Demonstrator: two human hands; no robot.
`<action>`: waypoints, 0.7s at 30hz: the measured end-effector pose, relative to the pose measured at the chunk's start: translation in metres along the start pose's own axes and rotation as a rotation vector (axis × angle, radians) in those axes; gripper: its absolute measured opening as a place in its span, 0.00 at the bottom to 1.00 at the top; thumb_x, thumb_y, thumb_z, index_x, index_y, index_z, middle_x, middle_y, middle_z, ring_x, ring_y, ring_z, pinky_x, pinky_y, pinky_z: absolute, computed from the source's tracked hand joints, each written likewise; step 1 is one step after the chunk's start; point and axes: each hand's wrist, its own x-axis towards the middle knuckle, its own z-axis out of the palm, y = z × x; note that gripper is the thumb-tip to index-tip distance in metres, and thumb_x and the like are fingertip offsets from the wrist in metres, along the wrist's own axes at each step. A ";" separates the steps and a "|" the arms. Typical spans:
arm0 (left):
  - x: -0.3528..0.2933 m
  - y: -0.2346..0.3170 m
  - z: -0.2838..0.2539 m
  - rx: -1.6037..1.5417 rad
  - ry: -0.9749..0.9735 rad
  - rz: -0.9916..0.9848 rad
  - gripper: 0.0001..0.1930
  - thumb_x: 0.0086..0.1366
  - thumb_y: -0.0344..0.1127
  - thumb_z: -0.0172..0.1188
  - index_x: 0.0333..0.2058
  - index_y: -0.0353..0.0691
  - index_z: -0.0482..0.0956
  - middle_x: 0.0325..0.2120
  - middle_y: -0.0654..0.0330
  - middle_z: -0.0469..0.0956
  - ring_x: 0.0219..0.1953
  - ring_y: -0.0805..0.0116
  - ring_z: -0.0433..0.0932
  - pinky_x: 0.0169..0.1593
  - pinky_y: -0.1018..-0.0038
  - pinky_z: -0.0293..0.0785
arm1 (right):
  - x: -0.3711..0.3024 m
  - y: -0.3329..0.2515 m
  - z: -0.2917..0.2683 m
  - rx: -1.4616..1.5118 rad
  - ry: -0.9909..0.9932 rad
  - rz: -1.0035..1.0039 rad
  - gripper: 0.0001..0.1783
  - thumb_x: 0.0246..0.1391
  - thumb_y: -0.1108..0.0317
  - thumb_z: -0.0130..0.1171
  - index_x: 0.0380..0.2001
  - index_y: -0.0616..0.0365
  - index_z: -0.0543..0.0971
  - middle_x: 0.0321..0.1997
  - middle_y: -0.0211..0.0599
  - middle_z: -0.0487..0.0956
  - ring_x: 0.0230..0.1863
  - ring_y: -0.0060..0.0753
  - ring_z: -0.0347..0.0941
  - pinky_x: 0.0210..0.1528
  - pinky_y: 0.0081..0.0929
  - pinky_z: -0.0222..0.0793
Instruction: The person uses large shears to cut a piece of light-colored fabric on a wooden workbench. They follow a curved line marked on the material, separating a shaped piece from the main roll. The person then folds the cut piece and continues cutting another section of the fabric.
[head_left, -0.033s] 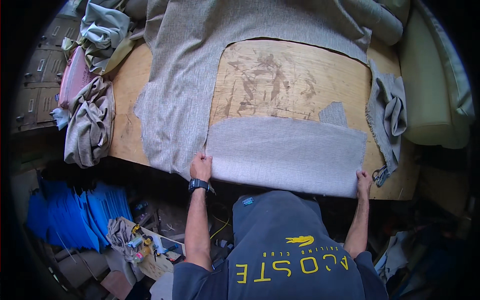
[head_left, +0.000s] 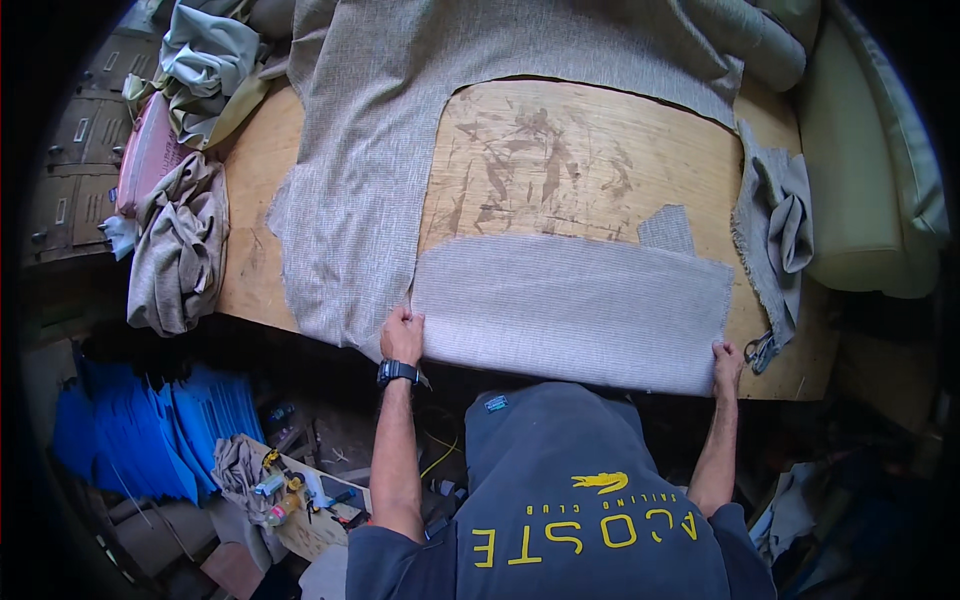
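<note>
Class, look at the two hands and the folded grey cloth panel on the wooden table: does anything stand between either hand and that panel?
Nothing visible does. The left hand grips the grey cloth panel at its near left corner, the right hand at its near right corner.

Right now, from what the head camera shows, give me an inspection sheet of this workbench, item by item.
Surface: wooden table, scratched and stained where bare.
Job's things: folded grey fabric piece lying along the near edge; large grey fabric sheet beside it, draped over the far side.
Clutter: crumpled beige cloth at the left end, pale green cloth behind it, small grey offcut, frayed grey scrap at the right end.
Grippers: left hand grips the piece's left corner; right hand grips its right corner.
Cables: yellow cord below the table.
Surroundings: blue sheets on the floor, small tools, pale cushion at right.
</note>
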 end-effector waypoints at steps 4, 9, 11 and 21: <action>-0.006 -0.006 0.002 -0.070 0.031 0.064 0.15 0.59 0.43 0.67 0.36 0.37 0.80 0.32 0.46 0.83 0.37 0.44 0.81 0.41 0.54 0.74 | -0.007 -0.013 0.003 -0.021 0.017 -0.028 0.09 0.58 0.67 0.61 0.35 0.64 0.80 0.30 0.32 0.78 0.32 0.25 0.70 0.38 0.26 0.66; -0.007 -0.001 0.001 -0.043 0.051 0.018 0.15 0.59 0.44 0.67 0.35 0.37 0.80 0.31 0.45 0.82 0.37 0.43 0.81 0.40 0.53 0.74 | -0.012 -0.017 0.007 -0.101 0.060 -0.037 0.10 0.58 0.67 0.62 0.35 0.65 0.79 0.28 0.31 0.77 0.31 0.26 0.69 0.38 0.26 0.67; -0.004 0.005 0.000 -0.034 0.034 -0.056 0.15 0.59 0.45 0.67 0.35 0.38 0.80 0.30 0.45 0.82 0.36 0.42 0.81 0.40 0.52 0.74 | -0.013 -0.018 0.006 -0.179 0.096 -0.047 0.12 0.57 0.65 0.63 0.37 0.64 0.79 0.29 0.32 0.77 0.32 0.28 0.70 0.39 0.28 0.68; -0.063 0.011 -0.018 0.044 0.439 0.388 0.14 0.60 0.31 0.63 0.46 0.40 0.80 0.46 0.51 0.78 0.51 0.49 0.74 0.57 0.51 0.66 | -0.020 -0.014 0.021 -0.420 0.326 -0.169 0.24 0.56 0.60 0.66 0.51 0.63 0.76 0.47 0.47 0.75 0.49 0.45 0.74 0.55 0.39 0.69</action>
